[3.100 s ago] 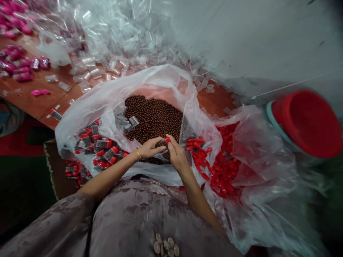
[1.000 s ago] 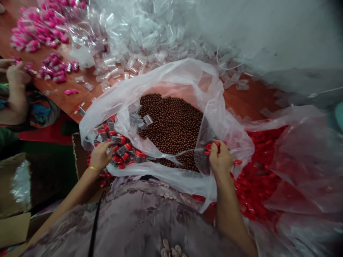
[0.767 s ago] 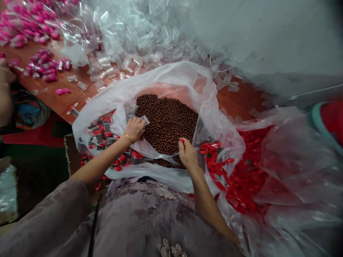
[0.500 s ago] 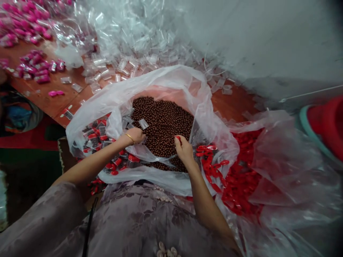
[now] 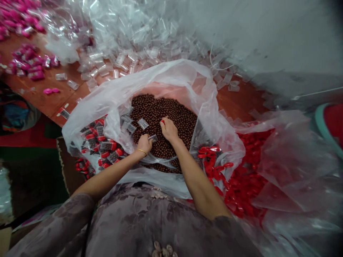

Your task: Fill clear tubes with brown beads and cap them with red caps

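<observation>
A small clear container (image 5: 153, 138) juts from the fingertips of the left hand (image 5: 144, 144), lying nearly level just above the brown beads; whether it holds anything is too small to tell. A glossy red piece (image 5: 162, 122), mostly hidden, shows at the right hand (image 5: 169, 130). The round, shiny brown beads (image 5: 175, 110) form a broad loose heap beneath both.
</observation>
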A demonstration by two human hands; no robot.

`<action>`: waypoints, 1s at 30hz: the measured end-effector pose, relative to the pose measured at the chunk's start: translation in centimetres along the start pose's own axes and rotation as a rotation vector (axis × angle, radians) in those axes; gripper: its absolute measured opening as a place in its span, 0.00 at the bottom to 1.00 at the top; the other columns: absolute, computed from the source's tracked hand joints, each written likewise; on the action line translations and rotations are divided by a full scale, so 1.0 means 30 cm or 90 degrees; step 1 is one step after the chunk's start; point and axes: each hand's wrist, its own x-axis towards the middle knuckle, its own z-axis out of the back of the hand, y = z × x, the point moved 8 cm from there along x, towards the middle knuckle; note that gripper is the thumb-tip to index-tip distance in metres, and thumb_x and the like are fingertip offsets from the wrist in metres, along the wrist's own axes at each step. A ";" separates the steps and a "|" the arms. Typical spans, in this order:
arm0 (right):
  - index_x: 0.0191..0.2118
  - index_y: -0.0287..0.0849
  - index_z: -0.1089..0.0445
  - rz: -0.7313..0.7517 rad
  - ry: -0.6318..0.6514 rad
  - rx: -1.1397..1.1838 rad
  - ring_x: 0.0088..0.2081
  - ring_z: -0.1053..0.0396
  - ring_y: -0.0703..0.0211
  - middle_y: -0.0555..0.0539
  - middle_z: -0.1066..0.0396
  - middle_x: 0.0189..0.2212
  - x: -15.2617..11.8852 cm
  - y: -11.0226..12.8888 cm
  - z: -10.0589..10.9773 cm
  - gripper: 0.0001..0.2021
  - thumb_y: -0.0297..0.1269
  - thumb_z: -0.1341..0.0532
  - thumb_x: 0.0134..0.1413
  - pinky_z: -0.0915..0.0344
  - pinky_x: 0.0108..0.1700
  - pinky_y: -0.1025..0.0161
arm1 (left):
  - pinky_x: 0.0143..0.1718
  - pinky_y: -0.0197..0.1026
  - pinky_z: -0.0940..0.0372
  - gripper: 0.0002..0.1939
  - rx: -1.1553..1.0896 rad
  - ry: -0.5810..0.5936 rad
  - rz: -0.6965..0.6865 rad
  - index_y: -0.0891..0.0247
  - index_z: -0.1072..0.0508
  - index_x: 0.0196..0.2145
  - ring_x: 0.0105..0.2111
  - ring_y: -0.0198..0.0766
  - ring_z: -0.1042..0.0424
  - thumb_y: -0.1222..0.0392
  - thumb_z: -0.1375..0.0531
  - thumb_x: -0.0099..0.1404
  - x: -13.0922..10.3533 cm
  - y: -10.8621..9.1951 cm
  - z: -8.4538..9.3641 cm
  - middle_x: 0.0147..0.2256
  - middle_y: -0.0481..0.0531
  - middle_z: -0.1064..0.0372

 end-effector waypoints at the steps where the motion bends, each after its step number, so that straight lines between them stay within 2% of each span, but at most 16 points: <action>1: 0.47 0.37 0.37 -0.012 0.001 0.020 0.50 0.38 0.51 0.37 0.34 0.47 -0.022 -0.004 -0.005 0.19 0.42 0.57 0.59 0.43 0.53 0.54 | 0.46 0.43 0.40 0.08 -0.006 -0.005 -0.004 0.69 0.31 0.36 0.44 0.44 0.32 0.64 0.45 0.59 0.007 -0.006 -0.006 0.40 0.64 0.31; 4: 0.44 0.41 0.35 -0.057 0.015 0.113 0.47 0.35 0.53 0.41 0.31 0.44 -0.089 -0.004 -0.024 0.20 0.45 0.57 0.59 0.41 0.51 0.55 | 0.45 0.44 0.39 0.05 -0.160 0.025 0.059 0.68 0.33 0.33 0.41 0.44 0.31 0.65 0.43 0.57 0.030 -0.006 -0.044 0.36 0.61 0.31; 6: 0.42 0.43 0.34 -0.090 0.017 0.218 0.46 0.34 0.55 0.43 0.30 0.42 -0.128 0.007 -0.033 0.20 0.47 0.57 0.58 0.40 0.51 0.56 | 0.41 0.43 0.37 0.05 -0.314 0.084 0.117 0.67 0.34 0.32 0.34 0.40 0.29 0.65 0.42 0.56 0.031 -0.005 -0.089 0.31 0.55 0.31; 8: 0.39 0.43 0.34 -0.119 -0.020 0.357 0.45 0.33 0.57 0.43 0.29 0.41 -0.160 0.019 -0.013 0.21 0.50 0.57 0.57 0.39 0.50 0.57 | 0.36 0.41 0.35 0.06 -0.410 0.137 0.139 0.66 0.35 0.32 0.28 0.35 0.30 0.64 0.42 0.56 0.018 -0.014 -0.122 0.27 0.50 0.32; 10: 0.38 0.42 0.34 -0.145 -0.080 0.497 0.43 0.32 0.58 0.44 0.29 0.41 -0.188 0.030 0.034 0.21 0.51 0.57 0.57 0.38 0.49 0.57 | 0.36 0.38 0.35 0.09 -0.501 0.165 0.083 0.67 0.35 0.32 0.27 0.31 0.32 0.61 0.40 0.55 0.000 -0.047 -0.128 0.27 0.48 0.33; 13: 0.39 0.43 0.36 -0.166 -0.141 0.636 0.40 0.31 0.59 0.44 0.29 0.41 -0.222 0.060 0.126 0.19 0.50 0.57 0.57 0.36 0.47 0.57 | 0.39 0.36 0.38 0.18 -0.665 0.245 -0.091 0.68 0.33 0.33 0.30 0.29 0.33 0.58 0.33 0.46 -0.040 -0.146 -0.115 0.30 0.48 0.32; 16: 0.38 0.42 0.37 -0.147 -0.172 0.656 0.41 0.31 0.58 0.43 0.29 0.41 -0.246 0.106 0.226 0.17 0.48 0.56 0.57 0.36 0.47 0.55 | 0.38 0.37 0.39 0.23 -0.661 0.322 -0.201 0.69 0.32 0.32 0.30 0.31 0.34 0.55 0.31 0.41 -0.073 -0.227 -0.108 0.29 0.47 0.33; 19: 0.38 0.43 0.38 -0.137 -0.236 0.593 0.43 0.32 0.58 0.43 0.29 0.39 -0.280 0.118 0.325 0.17 0.49 0.56 0.57 0.36 0.47 0.56 | 0.40 0.38 0.39 0.23 -0.660 0.302 -0.260 0.68 0.33 0.35 0.33 0.32 0.33 0.54 0.33 0.43 -0.079 -0.275 -0.064 0.32 0.49 0.32; 22: 0.39 0.45 0.39 -0.175 -0.272 0.583 0.32 0.31 0.63 0.49 0.32 0.30 -0.322 0.092 0.384 0.16 0.51 0.54 0.56 0.34 0.35 0.64 | 0.44 0.39 0.39 0.19 -0.611 0.267 -0.343 0.67 0.34 0.37 0.37 0.34 0.33 0.55 0.36 0.50 -0.090 -0.306 0.001 0.36 0.51 0.32; 25: 0.41 0.46 0.40 -0.243 -0.214 0.616 0.15 0.46 0.71 0.57 0.43 0.20 -0.353 0.068 0.375 0.17 0.52 0.52 0.54 0.44 0.18 0.71 | 0.45 0.38 0.40 0.15 -0.478 0.202 -0.403 0.66 0.33 0.37 0.38 0.34 0.33 0.57 0.39 0.54 -0.097 -0.309 0.053 0.36 0.51 0.33; 27: 0.40 0.46 0.39 -0.277 -0.176 0.623 0.13 0.54 0.73 0.59 0.47 0.18 -0.367 0.063 0.354 0.17 0.53 0.51 0.53 0.54 0.14 0.72 | 0.44 0.38 0.39 0.16 -0.438 0.174 -0.399 0.66 0.33 0.40 0.37 0.34 0.34 0.56 0.40 0.54 -0.095 -0.297 0.068 0.36 0.50 0.33; 30: 0.38 0.45 0.39 -0.292 -0.164 0.629 0.13 0.55 0.73 0.58 0.47 0.18 -0.376 0.066 0.328 0.16 0.51 0.49 0.51 0.59 0.13 0.71 | 0.39 0.37 0.37 0.21 -0.502 0.219 -0.350 0.67 0.35 0.44 0.33 0.33 0.33 0.52 0.41 0.55 -0.101 -0.276 0.053 0.35 0.50 0.34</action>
